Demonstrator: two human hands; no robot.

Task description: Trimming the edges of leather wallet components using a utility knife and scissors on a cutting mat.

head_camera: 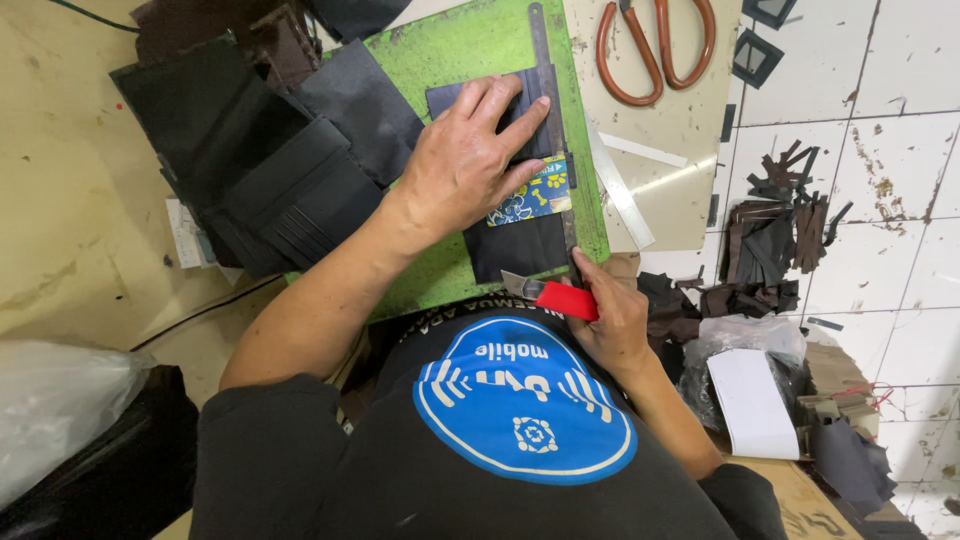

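My left hand presses flat on a dark fabric piece and a metal ruler on a green cutting mat. A colourful patterned card lies under the fingers, on the fabric. My right hand grips a red-handled utility knife, its blade at the near end of the ruler, by the fabric's lower edge.
Stacked black fabric pieces lie left of the mat. Orange-handled scissors rest on a board at the back right. Dark offcuts litter the white tiled floor. A plastic bag sits at the lower left.
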